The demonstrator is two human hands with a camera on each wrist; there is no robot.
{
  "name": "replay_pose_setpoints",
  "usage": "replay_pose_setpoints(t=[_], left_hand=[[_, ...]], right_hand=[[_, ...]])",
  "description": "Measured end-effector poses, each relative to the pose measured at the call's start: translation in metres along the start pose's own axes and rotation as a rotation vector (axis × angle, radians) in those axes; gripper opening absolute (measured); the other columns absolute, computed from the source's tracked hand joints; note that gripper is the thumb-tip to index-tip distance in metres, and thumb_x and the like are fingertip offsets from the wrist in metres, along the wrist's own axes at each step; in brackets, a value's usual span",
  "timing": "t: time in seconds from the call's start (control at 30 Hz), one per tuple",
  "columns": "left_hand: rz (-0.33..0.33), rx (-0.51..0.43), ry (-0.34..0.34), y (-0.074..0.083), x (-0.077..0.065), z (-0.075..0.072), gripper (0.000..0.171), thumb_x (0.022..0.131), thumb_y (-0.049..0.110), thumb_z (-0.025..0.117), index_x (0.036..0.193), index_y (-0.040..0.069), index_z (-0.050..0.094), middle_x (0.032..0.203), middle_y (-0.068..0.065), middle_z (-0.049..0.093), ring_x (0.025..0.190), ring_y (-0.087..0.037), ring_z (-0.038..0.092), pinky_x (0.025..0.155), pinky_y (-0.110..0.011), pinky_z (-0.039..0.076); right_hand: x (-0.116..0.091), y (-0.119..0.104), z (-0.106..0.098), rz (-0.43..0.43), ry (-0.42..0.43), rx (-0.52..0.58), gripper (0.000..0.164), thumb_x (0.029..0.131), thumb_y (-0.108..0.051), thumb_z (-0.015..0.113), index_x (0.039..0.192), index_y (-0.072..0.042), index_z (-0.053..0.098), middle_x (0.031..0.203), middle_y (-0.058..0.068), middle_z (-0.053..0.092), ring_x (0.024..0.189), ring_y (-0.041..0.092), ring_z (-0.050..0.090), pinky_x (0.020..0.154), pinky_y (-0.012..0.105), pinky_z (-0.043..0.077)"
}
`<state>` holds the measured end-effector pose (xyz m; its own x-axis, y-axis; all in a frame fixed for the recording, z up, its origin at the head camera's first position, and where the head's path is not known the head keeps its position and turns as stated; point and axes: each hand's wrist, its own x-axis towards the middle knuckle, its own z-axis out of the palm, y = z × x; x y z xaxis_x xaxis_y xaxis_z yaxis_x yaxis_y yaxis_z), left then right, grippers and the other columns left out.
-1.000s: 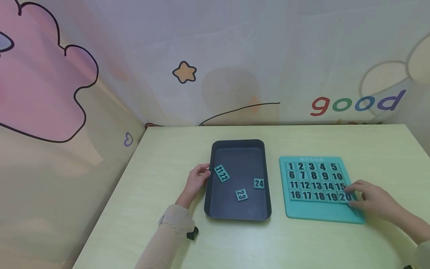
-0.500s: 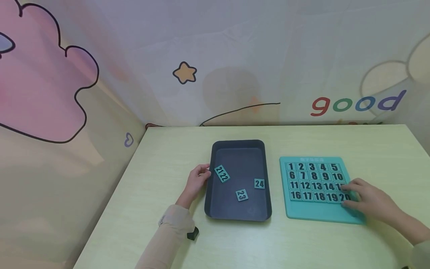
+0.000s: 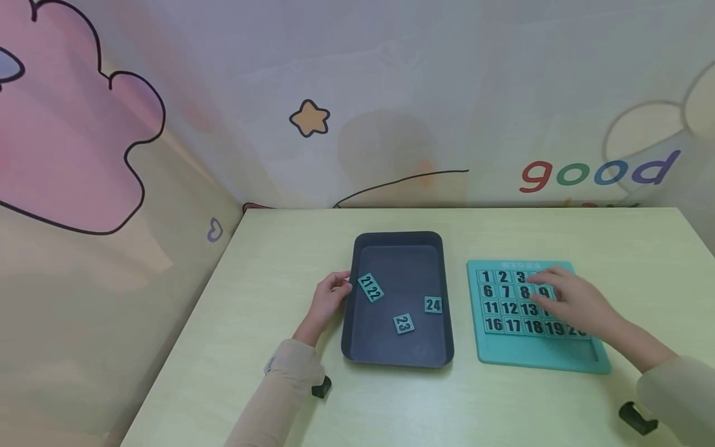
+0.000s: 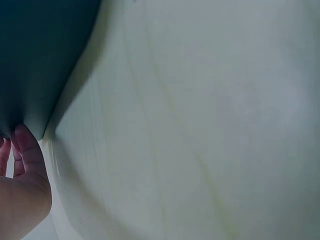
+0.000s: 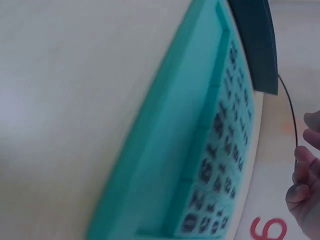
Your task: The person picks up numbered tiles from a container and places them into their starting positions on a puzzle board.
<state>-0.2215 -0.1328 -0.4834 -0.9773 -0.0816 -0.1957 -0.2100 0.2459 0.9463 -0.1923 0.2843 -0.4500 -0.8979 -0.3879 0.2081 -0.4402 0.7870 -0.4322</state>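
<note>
My left hand (image 3: 326, 304) pinches the left rim of a dark grey rectangular tray (image 3: 385, 344). In the left wrist view, its thumb (image 4: 31, 152) lies against the tray's outer wall. Inside the tray are a 21 tile and a 22 tile (image 3: 371, 287) side by side, a turned 23 tile (image 3: 404, 323) and a 24 tile (image 3: 432, 304) by the right wall. My right hand (image 3: 583, 304) hovers over a turquoise number board (image 3: 530, 351), fingers loosely bent and nothing between them. Rows of number tiles run from 1 to 20; the hand hides several at the right. The board's lowest row is bare.
The tray and board stand side by side on a pale wooden table (image 3: 268, 261), a narrow gap between them. Behind the table hangs a printed backdrop (image 3: 391, 81). Black wrist-worn pieces show under the left sleeve (image 3: 296, 363) and right sleeve (image 3: 678, 394).
My right hand has moved from the 15 and 20 tiles at the board's right edge up and left, over its upper middle. The left hand and tray stay put.
</note>
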Motion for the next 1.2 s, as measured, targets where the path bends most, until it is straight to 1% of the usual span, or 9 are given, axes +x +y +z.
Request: replay_pose_setpoints(t=[0.1, 0.27, 0.43, 0.53, 0.7, 0.8, 0.93, 1.1, 1.2], left_hand=[[0.008, 0.009, 0.011, -0.007, 0.004, 0.000, 0.032, 0.087, 0.007, 0.051, 0.118, 0.003, 0.053, 0.095, -0.010, 0.053, 0.080, -0.016, 0.049, 0.067, -0.022, 0.044], [0.010, 0.027, 0.027, -0.012, 0.008, 0.002, 0.031, 0.087, 0.009, 0.051, 0.118, 0.006, 0.054, 0.097, -0.010, 0.053, 0.082, -0.017, 0.050, 0.070, -0.024, 0.045], [-0.005, 0.032, 0.024, -0.015, 0.011, 0.002, 0.031, 0.087, 0.010, 0.051, 0.118, 0.008, 0.055, 0.101, -0.010, 0.053, 0.086, -0.018, 0.050, 0.074, -0.025, 0.045], [-0.011, 0.039, 0.022, -0.015, 0.012, 0.001, 0.031, 0.087, 0.011, 0.051, 0.118, 0.009, 0.055, 0.102, -0.011, 0.053, 0.088, -0.018, 0.050, 0.076, -0.026, 0.045], [-0.001, 0.045, 0.025, -0.016, 0.012, 0.002, 0.031, 0.087, 0.010, 0.051, 0.118, 0.007, 0.055, 0.099, -0.010, 0.053, 0.085, -0.017, 0.050, 0.073, -0.025, 0.045], [0.000, 0.038, 0.024, -0.016, 0.012, 0.001, 0.031, 0.087, 0.009, 0.051, 0.117, 0.007, 0.055, 0.097, -0.009, 0.053, 0.082, -0.016, 0.049, 0.071, -0.023, 0.044], [0.005, 0.027, 0.024, -0.016, 0.011, 0.001, 0.031, 0.087, 0.009, 0.052, 0.117, 0.006, 0.055, 0.096, -0.010, 0.053, 0.080, -0.016, 0.049, 0.069, -0.022, 0.043], [0.012, 0.025, 0.026, -0.015, 0.010, 0.001, 0.031, 0.086, 0.009, 0.052, 0.117, 0.006, 0.055, 0.095, -0.009, 0.053, 0.079, -0.015, 0.049, 0.068, -0.022, 0.043], [0.013, 0.023, 0.027, -0.015, 0.010, 0.001, 0.031, 0.086, 0.008, 0.051, 0.117, 0.005, 0.055, 0.094, -0.009, 0.053, 0.078, -0.015, 0.049, 0.067, -0.022, 0.043]], right_hand=[[0.014, -0.010, 0.001, -0.033, 0.009, 0.025, 0.030, 0.080, -0.015, 0.063, 0.108, -0.004, 0.060, 0.097, 0.010, 0.056, 0.062, 0.003, 0.039, 0.050, 0.018, 0.037], [0.036, -0.030, 0.003, -0.083, -0.011, 0.036, 0.029, 0.079, -0.014, 0.063, 0.107, -0.005, 0.060, 0.097, 0.009, 0.057, 0.065, 0.008, 0.046, 0.053, 0.018, 0.041], [0.057, -0.056, 0.008, -0.115, -0.084, 0.025, 0.029, 0.080, -0.017, 0.063, 0.107, -0.007, 0.061, 0.098, 0.008, 0.057, 0.064, 0.009, 0.045, 0.055, 0.020, 0.042], [0.070, -0.071, 0.016, -0.136, -0.131, 0.007, 0.031, 0.080, -0.020, 0.062, 0.108, -0.007, 0.061, 0.099, 0.009, 0.058, 0.068, 0.012, 0.049, 0.058, 0.022, 0.043], [0.092, -0.092, 0.030, -0.180, -0.176, -0.010, 0.032, 0.080, -0.022, 0.063, 0.108, -0.007, 0.062, 0.100, 0.010, 0.058, 0.072, 0.016, 0.052, 0.059, 0.024, 0.043], [0.104, -0.103, 0.036, -0.216, -0.195, -0.013, 0.033, 0.080, -0.023, 0.062, 0.108, -0.006, 0.061, 0.100, 0.009, 0.058, 0.076, 0.017, 0.054, 0.064, 0.028, 0.046], [0.119, -0.117, 0.043, -0.252, -0.219, 0.016, 0.034, 0.080, -0.023, 0.062, 0.109, -0.005, 0.061, 0.099, 0.009, 0.059, 0.087, 0.022, 0.057, 0.075, 0.035, 0.047], [0.138, -0.136, 0.051, -0.257, -0.243, 0.076, 0.033, 0.081, -0.023, 0.061, 0.109, -0.005, 0.061, 0.099, 0.009, 0.059, 0.089, 0.023, 0.057, 0.075, 0.035, 0.047], [0.148, -0.145, 0.058, -0.225, -0.259, 0.114, 0.034, 0.081, -0.024, 0.060, 0.110, -0.007, 0.060, 0.100, 0.009, 0.059, 0.092, 0.024, 0.057, 0.077, 0.036, 0.046]])
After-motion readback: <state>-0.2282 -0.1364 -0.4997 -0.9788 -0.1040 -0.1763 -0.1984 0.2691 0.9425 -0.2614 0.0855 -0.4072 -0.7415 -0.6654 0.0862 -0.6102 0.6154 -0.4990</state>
